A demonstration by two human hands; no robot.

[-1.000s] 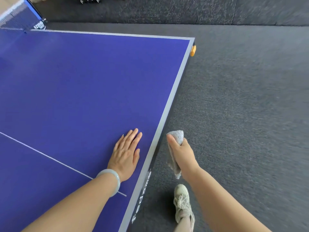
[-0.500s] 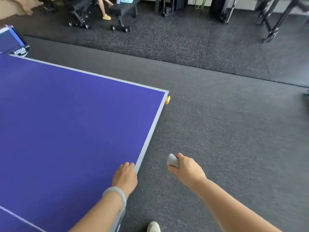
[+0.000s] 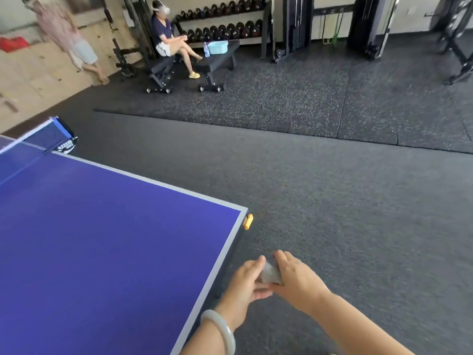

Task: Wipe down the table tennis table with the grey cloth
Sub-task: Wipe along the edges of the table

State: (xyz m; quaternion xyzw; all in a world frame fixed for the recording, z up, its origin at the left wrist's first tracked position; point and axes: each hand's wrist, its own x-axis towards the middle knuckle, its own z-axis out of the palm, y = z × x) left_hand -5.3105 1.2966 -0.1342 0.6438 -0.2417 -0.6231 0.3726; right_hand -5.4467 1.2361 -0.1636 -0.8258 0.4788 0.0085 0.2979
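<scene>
1. The grey cloth (image 3: 270, 274) is bunched between both hands, held in the air just past the table's side edge, above the dark floor (image 3: 345, 206). It does not touch the table.
2. The left hand (image 3: 244, 284) pinches the cloth's near side, thumb on top and fingers curled beneath. A pale bangle (image 3: 222, 330) sits on that wrist.
3. The right hand (image 3: 298, 280) is curled round the cloth's other side, knuckles up.
4. The blue table (image 3: 226, 252) fills the lower left, with an orange corner guard (image 3: 248, 221) at its corner and the net (image 3: 38, 140) at the far left.
5. Well beyond, a person sits on a bench (image 3: 217, 63) in front of a dumbbell rack (image 3: 225, 24).
</scene>
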